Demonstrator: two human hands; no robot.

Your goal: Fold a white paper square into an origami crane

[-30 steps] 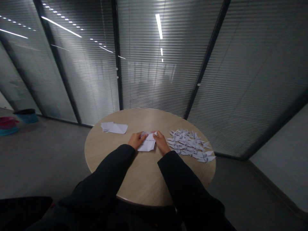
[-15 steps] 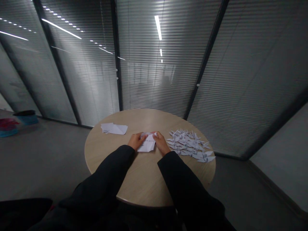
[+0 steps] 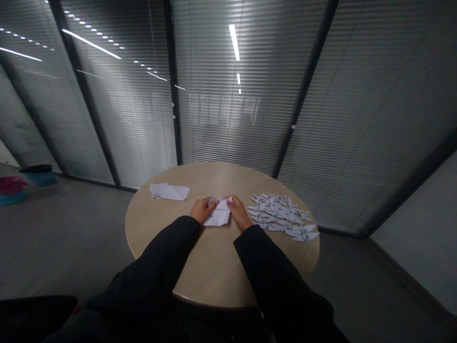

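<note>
Left hand [image 3: 203, 209] and right hand [image 3: 240, 213] share one sheet [image 3: 218, 217] over the table [image 3: 214, 276] in the head view; many folded papers [image 3: 276, 213] lie heaped at right, seemingly done; flat papers [image 3: 174, 192] at left look unworked, and the held sheet seems only part worked; each hand is nearly closed, thumb on top, pinching the sheet's far part; its underside is hidden.

Past second: slight change only. Wearer's view tipped up a touch. Strip-light reflection [image 3: 234, 43] in the glass partition [image 3: 214, 138] slid lower, a shade left. Blue bin [image 3: 40, 177] and pink-and-blue bin [image 3: 10, 187] at far left, worktop [image 3: 210, 271] and paper sheet [image 3: 217, 219] now sit marginally lower in sight.
</note>
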